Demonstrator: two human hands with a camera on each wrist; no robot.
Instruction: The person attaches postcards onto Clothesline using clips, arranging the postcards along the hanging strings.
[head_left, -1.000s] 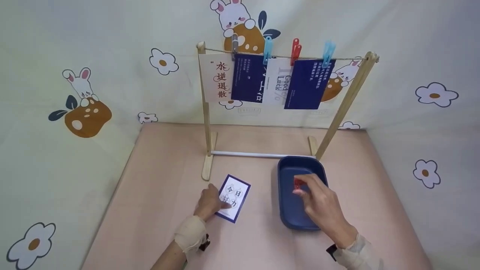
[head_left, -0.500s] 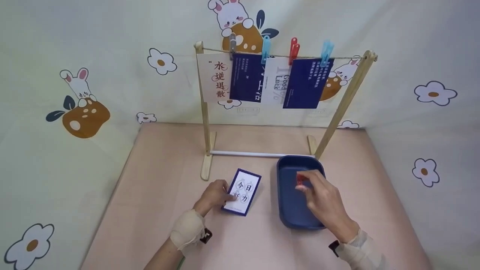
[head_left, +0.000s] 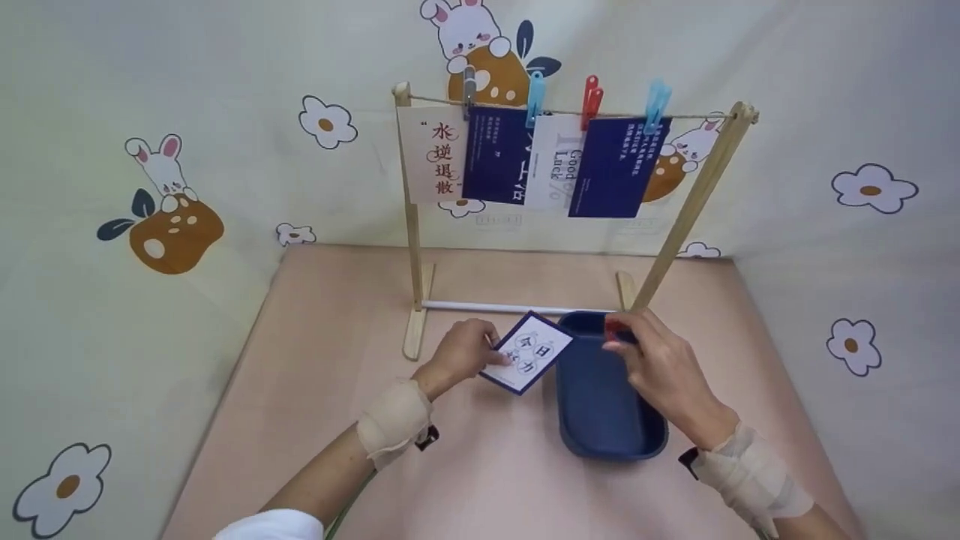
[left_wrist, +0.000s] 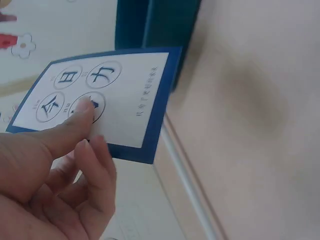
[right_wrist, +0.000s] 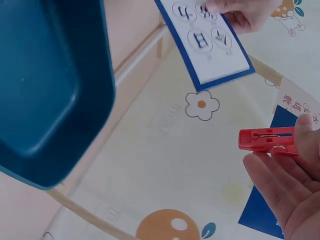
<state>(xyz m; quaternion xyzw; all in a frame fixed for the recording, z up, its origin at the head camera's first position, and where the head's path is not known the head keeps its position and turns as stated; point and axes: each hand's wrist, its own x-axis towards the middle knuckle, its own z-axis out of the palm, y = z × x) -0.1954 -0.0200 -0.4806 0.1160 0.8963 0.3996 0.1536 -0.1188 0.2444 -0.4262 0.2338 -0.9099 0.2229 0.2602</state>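
Note:
My left hand pinches a white card with a blue border between thumb and fingers, holding it above the table. In the left wrist view the thumb lies on the card's printed face. Over the far right part of the blue bin, my right hand pinches a red clothespin by its handle end, as the right wrist view shows. On the cord of a wooden stand hang several cards, such as a dark blue card, under a grey, a red and two light blue clothespins.
The dark blue bin stands on the pink table in front of the stand's right leg. A white bar joins the stand's feet low down. Patterned fabric walls enclose the back and sides.
The left hand has picked the card up off the table and carried it right and away toward the bin. My right hand, still holding the red clothespin, has moved slightly farther away and right.

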